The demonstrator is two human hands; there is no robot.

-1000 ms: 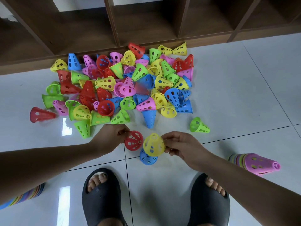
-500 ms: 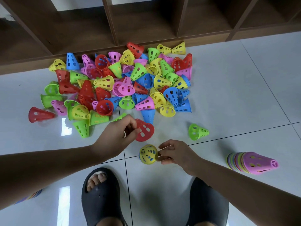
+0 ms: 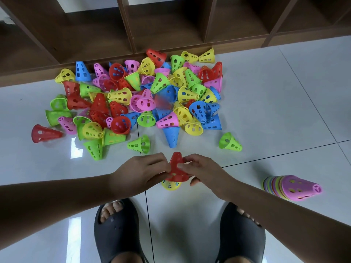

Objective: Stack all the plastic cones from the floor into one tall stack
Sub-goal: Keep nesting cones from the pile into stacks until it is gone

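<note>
Red plastic cone [image 3: 176,165], tip up, is gripped low on its sides by curled fingers of the left hand [image 3: 140,173] and right hand [image 3: 206,172], apparently to seat it over a yellow cone [image 3: 171,185] on the floor [image 3: 266,114]. Forearms converge from either side; the loose pile [image 3: 142,95] waits beyond, a pink-topped stack [image 3: 292,186] lying at right.

Loose cone pile [image 3: 133,99] on floor [image 3: 284,101], just before shelf unit [image 3: 171,21]. Lone cone [image 3: 230,142] right of pile, apart. Nearer person: left hand [image 3: 138,173] and right hand [image 3: 205,173] grip upper cone [image 3: 175,166] from either side, over lower cone [image 3: 171,185]. Nested stack [image 3: 292,187] on its side, far right. Left sandal [image 3: 115,230] and right sandal [image 3: 241,236] nearest, below hands.
</note>
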